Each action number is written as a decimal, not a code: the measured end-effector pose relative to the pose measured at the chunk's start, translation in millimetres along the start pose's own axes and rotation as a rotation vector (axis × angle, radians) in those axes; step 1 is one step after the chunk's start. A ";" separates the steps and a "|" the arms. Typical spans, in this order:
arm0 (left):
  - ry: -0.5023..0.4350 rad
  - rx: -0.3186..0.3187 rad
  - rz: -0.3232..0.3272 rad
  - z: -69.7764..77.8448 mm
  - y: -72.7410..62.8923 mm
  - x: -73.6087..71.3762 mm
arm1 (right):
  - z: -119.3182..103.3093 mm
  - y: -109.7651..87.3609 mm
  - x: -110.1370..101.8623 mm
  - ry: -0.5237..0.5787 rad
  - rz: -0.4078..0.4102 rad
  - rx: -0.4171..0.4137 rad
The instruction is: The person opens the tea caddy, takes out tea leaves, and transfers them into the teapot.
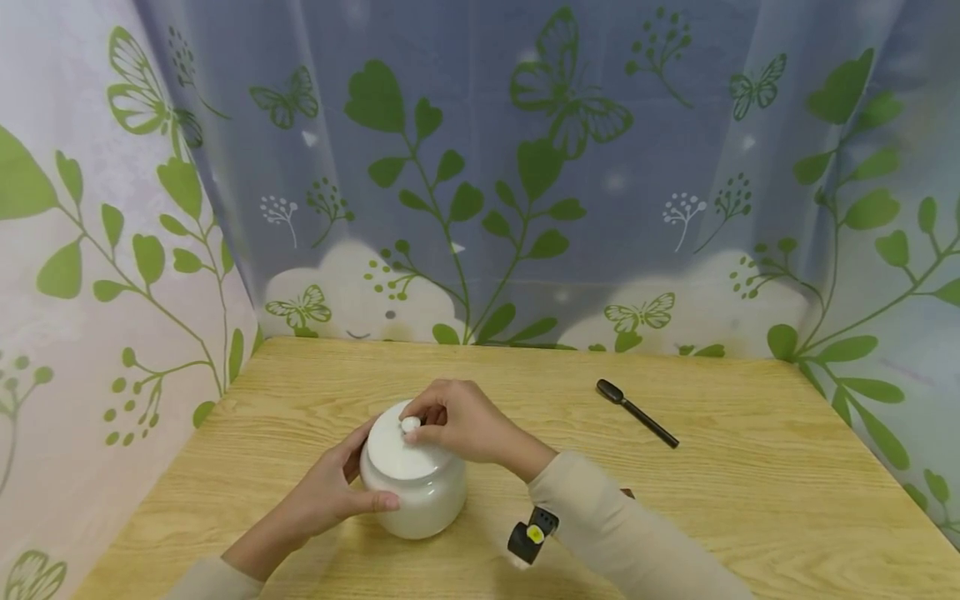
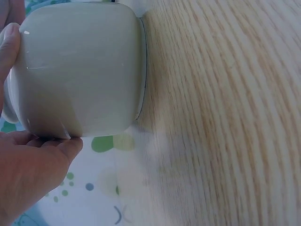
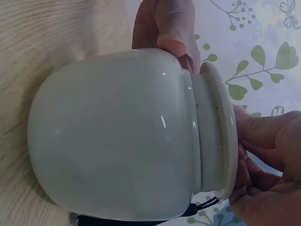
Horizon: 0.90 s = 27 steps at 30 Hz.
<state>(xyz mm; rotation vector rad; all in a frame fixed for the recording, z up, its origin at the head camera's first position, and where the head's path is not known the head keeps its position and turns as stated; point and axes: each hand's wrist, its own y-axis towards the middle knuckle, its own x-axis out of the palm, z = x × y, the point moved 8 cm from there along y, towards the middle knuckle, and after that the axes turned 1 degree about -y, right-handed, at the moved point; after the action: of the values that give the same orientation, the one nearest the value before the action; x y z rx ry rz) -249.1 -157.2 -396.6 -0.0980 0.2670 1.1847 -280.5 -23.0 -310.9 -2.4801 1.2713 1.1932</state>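
A round white ceramic jar [image 1: 420,504] stands upright on the wooden table, left of centre. My left hand [image 1: 337,483] holds its side, thumb on the near face and fingers round the far side. On top sits the white lid [image 1: 390,454], whose small knob [image 1: 410,424] my right hand [image 1: 468,421] pinches between thumb and fingers. A pale band shows under the lid's rim [image 3: 225,127] in the right wrist view; whether the lid is raised I cannot tell. The jar's inside is hidden. The left wrist view shows the jar wall [image 2: 84,70] close up.
Farther back on the right of the table [image 1: 750,467] lies a slim black utensil [image 1: 637,412] with a rounded end. A dark brown edge [image 1: 628,493] peeks out behind the right sleeve. Patterned curtains [image 1: 480,167] stand behind and at both sides.
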 end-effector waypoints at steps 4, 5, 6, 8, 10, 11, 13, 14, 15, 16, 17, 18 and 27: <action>-0.002 0.009 -0.006 0.1 0.5 1.0 | 0.9 -0.4 3.4 0.001 0.010 0.012; 0.000 0.008 -0.004 -0.2 0.5 0.8 | 1.9 -0.4 4.3 0.001 0.021 0.014; 0.003 0.005 -0.001 -0.5 0.3 0.6 | 2.2 -0.7 5.0 0.003 0.033 0.018; 0.007 0.004 0.003 -0.9 -0.1 0.0 | 2.1 -1.6 5.9 0.008 0.060 0.023; 0.012 0.003 0.007 -1.3 -0.4 -0.5 | 2.4 -2.3 7.3 0.014 0.085 0.026; 0.013 0.005 0.006 -1.4 -0.6 -0.5 | 2.2 -2.7 7.9 0.014 0.094 0.027; 0.013 0.010 0.003 -1.2 -0.4 -0.2 | 1.6 -3.5 8.5 0.012 0.108 0.033; 0.012 0.011 0.001 -1.3 -0.4 0.1 | 1.9 -3.7 9.2 0.009 0.112 0.036; 0.010 0.012 -0.002 -1.4 -0.3 0.3 | 2.1 -4.1 10.2 0.006 0.116 0.039; 0.008 0.013 -0.003 -1.4 -0.3 0.5 | 2.1 -4.5 11.1 0.002 0.122 0.043; 0.008 0.013 -0.003 -1.5 -0.4 0.5 | 2.2 -4.9 11.9 -0.002 0.130 0.047; 0.006 0.014 -0.005 -1.5 -0.4 0.7 | 2.1 -5.4 12.6 -0.003 0.137 0.051; 0.010 0.012 -0.008 -0.3 0.4 1.2 | 3.5 -8.4 14.9 -0.026 0.170 0.100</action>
<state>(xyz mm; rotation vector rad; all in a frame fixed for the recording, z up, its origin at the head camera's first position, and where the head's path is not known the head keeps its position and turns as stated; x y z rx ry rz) -249.1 -156.1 -397.2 -0.0939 0.2823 1.1749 -271.3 -25.7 -325.5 -2.3180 1.5219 1.1613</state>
